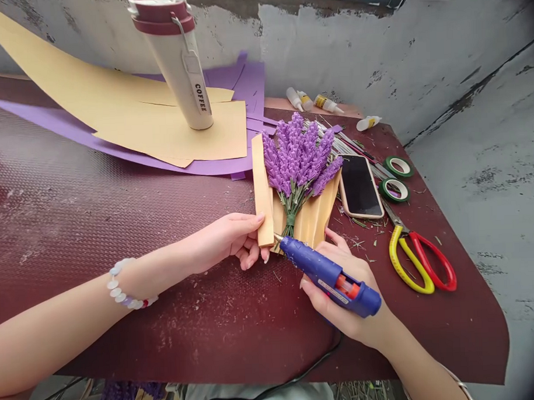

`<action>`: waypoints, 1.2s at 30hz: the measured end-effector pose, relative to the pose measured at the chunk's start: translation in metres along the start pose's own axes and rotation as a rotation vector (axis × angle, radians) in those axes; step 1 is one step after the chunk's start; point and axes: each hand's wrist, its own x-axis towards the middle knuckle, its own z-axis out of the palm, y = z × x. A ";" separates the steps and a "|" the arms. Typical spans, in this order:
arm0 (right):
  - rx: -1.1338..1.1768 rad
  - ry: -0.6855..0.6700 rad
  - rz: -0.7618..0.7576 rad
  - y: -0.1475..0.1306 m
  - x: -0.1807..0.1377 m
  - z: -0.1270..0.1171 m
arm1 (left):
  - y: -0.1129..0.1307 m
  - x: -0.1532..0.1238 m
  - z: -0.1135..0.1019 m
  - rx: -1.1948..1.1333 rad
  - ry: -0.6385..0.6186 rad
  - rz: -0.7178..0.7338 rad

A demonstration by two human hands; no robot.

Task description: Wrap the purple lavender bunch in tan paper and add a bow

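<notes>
**Hot glue gun meeting the paper lavender**

I'm viewing a maroon counter (165, 308) spreading across the lower frame. At centre, a purple paper lavender bouquet (297, 155) is lying on pleated kraft paper (263, 191). The left hand (229, 242) is grasping that paper's edge, while the right hand (347, 302) is clenching a blue hot glue gun (326, 274), nozzle at the paper's lower edge.

far left: white COFFEE tumbler (179, 69) with maroon lid, standing on tan paper sheets (168, 130) | under them: purple paper (254, 84) | far: glue bottles (316, 100) | right: bare wire stems (335, 136) — phone in a peach case (359, 187) — two green tape rolls (399, 167) | near right: yellow-and-red scissors (418, 262) on a maroon mat (166, 320)
</notes>
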 end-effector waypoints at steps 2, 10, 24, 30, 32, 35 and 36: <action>-0.026 -0.017 -0.028 -0.001 0.001 0.001 | 0.000 -0.001 0.003 0.035 0.028 0.003; 0.012 0.073 0.030 0.001 -0.005 -0.002 | 0.007 0.000 0.005 0.241 0.312 -0.030; -0.152 0.009 0.003 -0.003 0.000 0.005 | 0.014 0.005 0.000 0.633 0.487 0.151; -0.112 0.013 0.015 -0.003 0.002 0.006 | 0.017 0.004 -0.001 0.441 0.461 0.110; -0.079 0.001 0.025 -0.004 0.003 0.006 | 0.017 0.004 -0.001 0.413 0.444 0.117; -0.020 -0.024 0.064 -0.005 0.005 0.006 | 0.018 0.003 -0.001 0.386 0.435 0.109; 0.003 -0.026 0.083 -0.005 0.005 0.005 | 0.019 0.002 0.000 0.380 0.434 0.105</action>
